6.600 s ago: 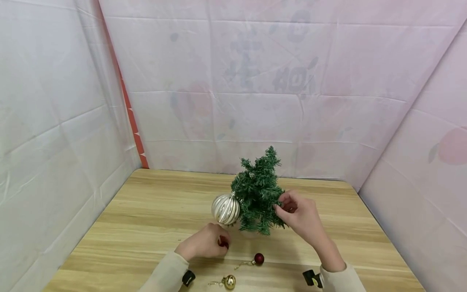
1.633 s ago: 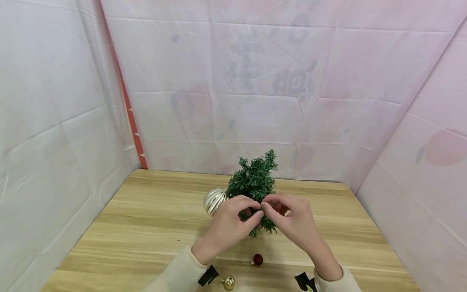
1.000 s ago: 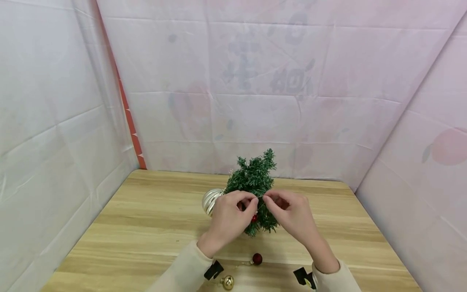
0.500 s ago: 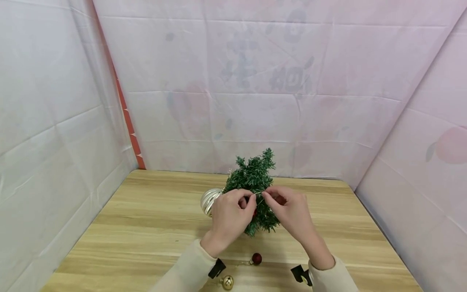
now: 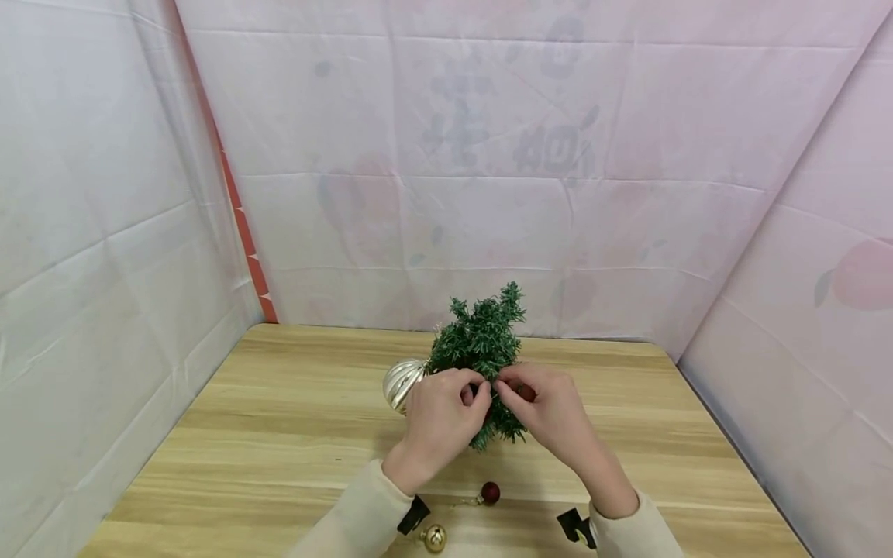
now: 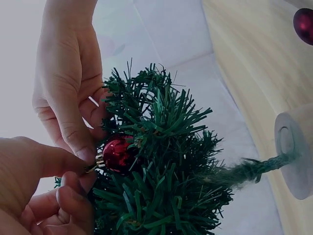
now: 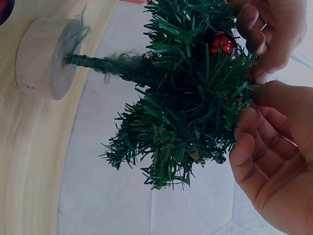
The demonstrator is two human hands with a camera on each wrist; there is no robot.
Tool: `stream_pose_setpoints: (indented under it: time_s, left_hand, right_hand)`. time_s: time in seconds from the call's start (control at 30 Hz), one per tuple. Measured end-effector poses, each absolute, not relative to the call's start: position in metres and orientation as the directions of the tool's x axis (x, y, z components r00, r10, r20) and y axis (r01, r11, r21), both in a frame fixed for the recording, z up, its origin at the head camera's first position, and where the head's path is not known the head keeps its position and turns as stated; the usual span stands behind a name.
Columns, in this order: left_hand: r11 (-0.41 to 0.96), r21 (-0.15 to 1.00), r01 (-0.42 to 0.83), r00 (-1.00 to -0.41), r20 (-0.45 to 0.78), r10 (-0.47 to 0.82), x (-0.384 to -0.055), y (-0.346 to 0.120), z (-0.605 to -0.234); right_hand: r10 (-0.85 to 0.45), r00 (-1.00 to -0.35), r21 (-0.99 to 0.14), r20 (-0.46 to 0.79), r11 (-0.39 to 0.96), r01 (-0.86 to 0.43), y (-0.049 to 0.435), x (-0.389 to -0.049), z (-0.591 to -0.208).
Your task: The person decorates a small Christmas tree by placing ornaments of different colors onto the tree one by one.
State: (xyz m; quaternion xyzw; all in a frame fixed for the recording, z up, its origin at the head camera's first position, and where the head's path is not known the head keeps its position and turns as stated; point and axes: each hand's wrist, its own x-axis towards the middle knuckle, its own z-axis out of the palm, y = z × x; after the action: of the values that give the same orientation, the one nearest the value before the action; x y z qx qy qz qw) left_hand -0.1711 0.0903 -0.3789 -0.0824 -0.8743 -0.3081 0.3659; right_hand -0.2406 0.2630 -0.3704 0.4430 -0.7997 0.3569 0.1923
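The red ornament (image 6: 117, 154) sits against the front needles of the green tree (image 5: 483, 337), at about six o'clock from its middle in the head view, where the fingers hide it. Its gold cord (image 6: 91, 169), strung visibly between parted fingertips half a second ago, barely shows, and the fingertips have dropped and nearly meet; the cord work seems to be closing in on the branch. The left hand (image 5: 443, 407), at half past seven, pinches the cord between thumb and forefinger; the right hand (image 5: 551, 399), at four, has thumb and forefinger pressed together, apparently on the same cord, though the exact hold is hard to see. Against the earliest view, the left hand has risen from the wooden table (image 5: 279, 434). The silver ornament (image 5: 403, 385) remains near half past eight; the dark red ball (image 5: 491, 493) at six and gold ball (image 5: 434, 538) towards seven still lie on the table.
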Motion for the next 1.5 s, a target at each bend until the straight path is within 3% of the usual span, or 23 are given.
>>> stream_pose_setpoints:
  time_s: [0.3, 0.73, 1.0, 1.3, 1.5]
  left_hand:
    - [0.756, 0.517, 0.402, -0.723, 0.685, -0.084, -0.161, 0.078, -0.38]
    - [0.685, 0.557, 0.47, -0.737, 0.674, -0.043, -0.139, 0.056, -0.392]
    - [0.635, 0.581, 0.509, -0.74, 0.672, -0.022, -0.121, 0.045, -0.406]
    - [0.587, 0.59, 0.555, -0.747, 0.664, 0.04, -0.114, 0.04, -0.423]
    - [0.577, 0.64, 0.507, -0.835, 0.532, 0.144, -0.112, 0.036, -0.447]
  right_hand:
    - [-0.548, -0.527, -0.415, 0.649, 0.326, -0.849, 0.263, -0.239, -0.369]
    - [-0.423, -0.599, -0.513, 0.68, 0.308, -0.801, 0.276, -0.253, -0.367]
    - [-0.53, -0.626, -0.55, 0.572, 0.318, -0.772, 0.281, -0.269, -0.373]
    - [-0.556, -0.68, -0.648, 0.479, 0.299, -0.701, 0.284, -0.282, -0.378]
    - [-0.572, -0.708, -0.724, 0.414, 0.264, -0.637, 0.285, -0.29, -0.38]
